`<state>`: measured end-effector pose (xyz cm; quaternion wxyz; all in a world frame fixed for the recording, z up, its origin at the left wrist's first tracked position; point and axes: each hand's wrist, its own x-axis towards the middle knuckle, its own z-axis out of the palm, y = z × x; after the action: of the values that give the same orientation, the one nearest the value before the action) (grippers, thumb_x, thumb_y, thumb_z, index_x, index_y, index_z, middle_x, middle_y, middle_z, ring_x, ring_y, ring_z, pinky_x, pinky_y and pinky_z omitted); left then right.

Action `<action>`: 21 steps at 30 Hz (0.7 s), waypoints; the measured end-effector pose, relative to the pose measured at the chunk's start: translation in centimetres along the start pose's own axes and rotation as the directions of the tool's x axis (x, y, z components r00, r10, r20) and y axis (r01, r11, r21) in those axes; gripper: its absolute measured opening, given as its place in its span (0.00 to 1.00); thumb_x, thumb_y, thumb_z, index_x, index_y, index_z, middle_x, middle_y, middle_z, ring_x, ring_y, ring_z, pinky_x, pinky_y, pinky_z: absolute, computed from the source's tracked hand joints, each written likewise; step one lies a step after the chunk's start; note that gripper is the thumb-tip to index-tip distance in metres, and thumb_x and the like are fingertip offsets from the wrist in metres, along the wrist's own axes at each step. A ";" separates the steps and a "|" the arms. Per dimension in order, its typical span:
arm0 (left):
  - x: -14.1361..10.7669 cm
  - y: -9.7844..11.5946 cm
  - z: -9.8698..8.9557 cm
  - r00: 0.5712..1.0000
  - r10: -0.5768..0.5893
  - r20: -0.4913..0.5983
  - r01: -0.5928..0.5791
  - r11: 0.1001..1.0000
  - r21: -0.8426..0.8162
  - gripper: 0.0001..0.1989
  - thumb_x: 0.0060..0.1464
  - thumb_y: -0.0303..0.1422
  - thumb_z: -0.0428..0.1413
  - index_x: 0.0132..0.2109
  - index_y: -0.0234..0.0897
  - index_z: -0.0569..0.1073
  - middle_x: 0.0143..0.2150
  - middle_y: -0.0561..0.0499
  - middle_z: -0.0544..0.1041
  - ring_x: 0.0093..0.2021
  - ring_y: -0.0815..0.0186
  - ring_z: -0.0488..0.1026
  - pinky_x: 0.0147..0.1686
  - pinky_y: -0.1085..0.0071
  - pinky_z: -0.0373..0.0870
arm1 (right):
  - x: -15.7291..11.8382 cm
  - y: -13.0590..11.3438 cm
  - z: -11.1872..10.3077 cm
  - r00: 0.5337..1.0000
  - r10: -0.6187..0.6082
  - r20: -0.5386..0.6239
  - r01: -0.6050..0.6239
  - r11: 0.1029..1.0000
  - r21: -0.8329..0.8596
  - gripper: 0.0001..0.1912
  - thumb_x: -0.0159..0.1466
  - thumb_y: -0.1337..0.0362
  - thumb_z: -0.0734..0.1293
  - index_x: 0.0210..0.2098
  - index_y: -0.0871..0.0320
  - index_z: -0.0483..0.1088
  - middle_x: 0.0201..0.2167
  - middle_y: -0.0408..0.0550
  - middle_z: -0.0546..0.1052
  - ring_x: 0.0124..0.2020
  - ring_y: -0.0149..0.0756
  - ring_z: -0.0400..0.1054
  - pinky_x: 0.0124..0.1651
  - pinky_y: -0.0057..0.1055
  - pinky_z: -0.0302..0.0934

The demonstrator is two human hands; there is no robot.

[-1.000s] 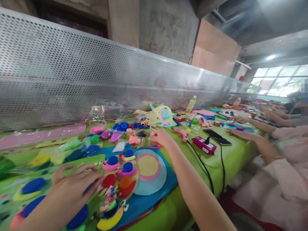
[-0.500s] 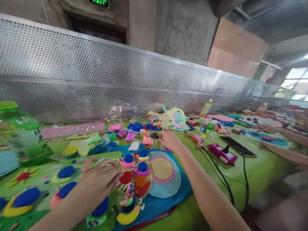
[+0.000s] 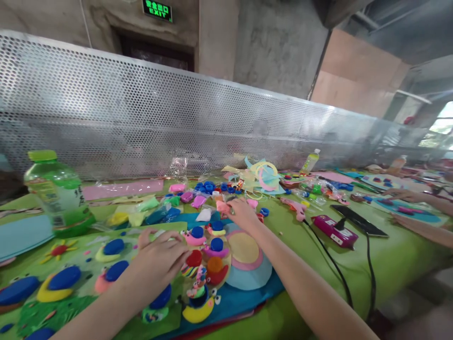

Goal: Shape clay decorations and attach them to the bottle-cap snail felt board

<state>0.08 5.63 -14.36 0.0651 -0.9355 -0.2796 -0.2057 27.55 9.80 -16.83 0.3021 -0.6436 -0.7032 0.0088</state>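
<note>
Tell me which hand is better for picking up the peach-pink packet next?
Probably the right hand: its fingertips are right by the peach-pink packet. The left hand is farther off, over the green board.

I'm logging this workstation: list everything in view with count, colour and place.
Bottles: three, two greenish, one orange, left and back right.
Tablecloth: one, green, across the table.
Craft board: one, green, front left.
Snail-like figures: several, mixed colours, front left and centre.
Layered disc: one, blue, pink and yellow, centre.
Packets: several, mixed colours, mid-table.
Loose caps: many, blue, back centre.
Paper scraps: several, pale blue and yellow, back centre.
Glue gun: one, pink, right.
Power strip: one, magenta, right.
Phone: one, black, right.
Perforated screen: one, silver, back.
Exit sign: one, green lettering, upper left.
Co-worker's hands: two, bare, far right.
Left hand: one, bare, over the craft board.
Right hand: one, bare, at the packets.
</note>
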 end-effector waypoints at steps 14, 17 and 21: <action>0.1 0.3 -0.8 1.000 -0.017 0.026 0.018 1.000 -0.022 0.16 0.60 0.30 0.40 0.31 0.38 0.71 0.34 0.51 0.75 0.38 0.61 0.70 0.42 0.63 0.62 | -0.1 -1.9 -2.2 0.990 0.134 -0.051 -0.066 0.740 0.669 0.24 0.58 0.57 0.60 0.51 0.58 0.53 0.37 0.47 0.71 0.38 0.36 0.69 0.38 0.32 0.67; 0.1 0.4 -1.0 0.999 -0.014 0.035 0.015 0.999 -0.029 0.17 0.59 0.27 0.40 0.31 0.38 0.72 0.34 0.50 0.76 0.40 0.62 0.70 0.38 0.67 0.64 | 0.0 -0.7 -2.1 0.972 0.233 -0.033 -0.179 0.825 0.536 0.22 0.58 0.61 0.60 0.51 0.61 0.55 0.39 0.50 0.70 0.38 0.38 0.68 0.38 0.34 0.66; 0.0 0.5 -1.1 0.999 -0.046 0.007 0.047 0.999 -0.028 0.15 0.59 0.26 0.43 0.32 0.39 0.73 0.34 0.53 0.76 0.40 0.63 0.70 0.42 0.66 0.61 | -0.4 0.9 -2.1 0.941 0.330 -0.075 -0.311 0.931 0.193 0.32 0.54 0.75 0.60 0.58 0.67 0.51 0.45 0.59 0.68 0.47 0.48 0.62 0.50 0.46 0.55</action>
<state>-0.03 5.00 -13.31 0.0460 -0.9303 -0.2986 -0.2081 29.29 8.86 -15.66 0.3899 -0.7196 -0.5679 0.0868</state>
